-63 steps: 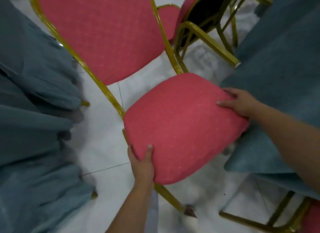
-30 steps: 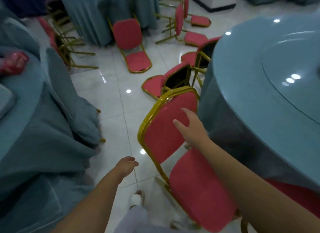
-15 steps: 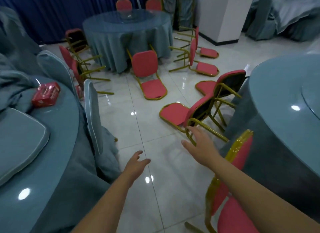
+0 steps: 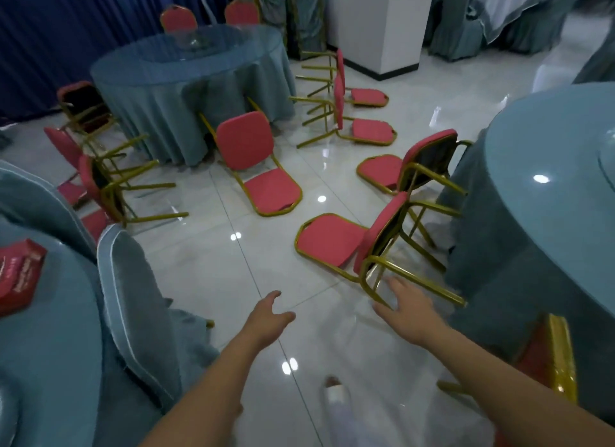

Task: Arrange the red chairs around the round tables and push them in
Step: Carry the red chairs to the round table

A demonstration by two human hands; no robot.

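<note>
— Where's the nearest red chair (image 4: 332, 243)?
— On its back beside the round table (image 4: 549, 180). Both hands are empty with fingers spread, the right hand (image 4: 404, 305) just by a gold leg (image 4: 419, 281) and the left hand (image 4: 266, 316) apart.
— How will it handle?
— Rigid frame, likely light. Grip the leg and the seat edge.

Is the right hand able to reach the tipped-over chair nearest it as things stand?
Probably yes. The open right hand hovers at the leg end of the nearest tipped chair, nothing between them; the round table's cloth hangs behind the legs.
</note>
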